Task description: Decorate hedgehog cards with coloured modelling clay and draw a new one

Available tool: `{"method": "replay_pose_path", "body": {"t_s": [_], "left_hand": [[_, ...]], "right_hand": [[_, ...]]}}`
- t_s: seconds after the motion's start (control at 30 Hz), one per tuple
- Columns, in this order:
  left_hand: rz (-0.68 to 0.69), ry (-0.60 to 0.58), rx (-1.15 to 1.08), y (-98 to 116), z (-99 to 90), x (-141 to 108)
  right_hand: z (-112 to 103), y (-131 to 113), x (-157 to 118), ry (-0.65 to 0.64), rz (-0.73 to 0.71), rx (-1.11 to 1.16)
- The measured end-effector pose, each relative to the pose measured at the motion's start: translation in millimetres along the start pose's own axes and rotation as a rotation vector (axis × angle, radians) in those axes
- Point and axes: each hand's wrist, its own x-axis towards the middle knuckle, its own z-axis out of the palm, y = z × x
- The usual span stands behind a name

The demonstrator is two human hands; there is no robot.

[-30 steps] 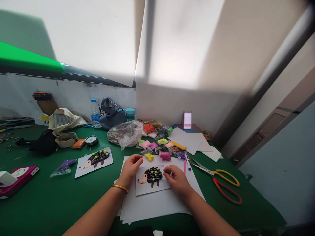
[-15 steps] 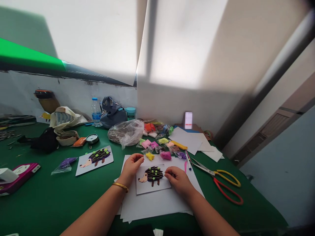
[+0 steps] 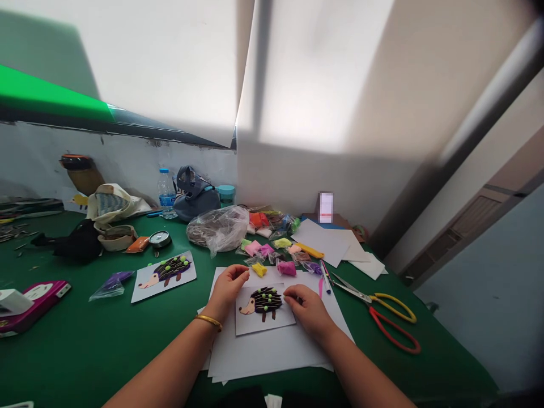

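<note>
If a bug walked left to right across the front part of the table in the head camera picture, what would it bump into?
pink thing → purple packet → first hedgehog card → left hand → second hedgehog card → right hand → scissors

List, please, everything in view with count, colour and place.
Rectangular hedgehog card: one, white, between hands
Second hedgehog card: one, white, farther left
Paper sheets: several, white, under first card, back right
Small plastic packets: many, multicoloured, beyond first card
Long metal scissors: one, red-and-yellow handles, right
Clear plastic bottle: one, blue cap, back
Soft handbag: one, blue-grey, beside bottle
Crumpled plastic bag: one, clear, before handbag
Flat rectangular item: one, magenta, left edge
Other clutter: uncounted, mixed colours, back left
Table top: one, green, beneath
Left hand: one, gold bangle, first card's left
Right hand: one, bare, first card's right
</note>
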Motion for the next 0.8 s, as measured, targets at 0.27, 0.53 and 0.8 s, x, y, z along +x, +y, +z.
{"method": "replay_pose_path", "body": {"t_s": [0.27, 0.53, 0.8], "left_hand": [[0.004, -0.002, 0.007, 0.0, -0.2, 0.9], [0.001, 0.006, -0.008, -0.4, 0.3, 0.5], [0.005, 0.011, 0.008, 0.5, 0.1, -0.3]], "right_hand": [[5.0, 0.8, 6.3, -0.002, 0.091, 0.055], [5.8, 2.3, 3.6, -0.009, 0.046, -0.043], [5.6, 2.7, 3.9, -0.016, 0.044, -0.074]]}}
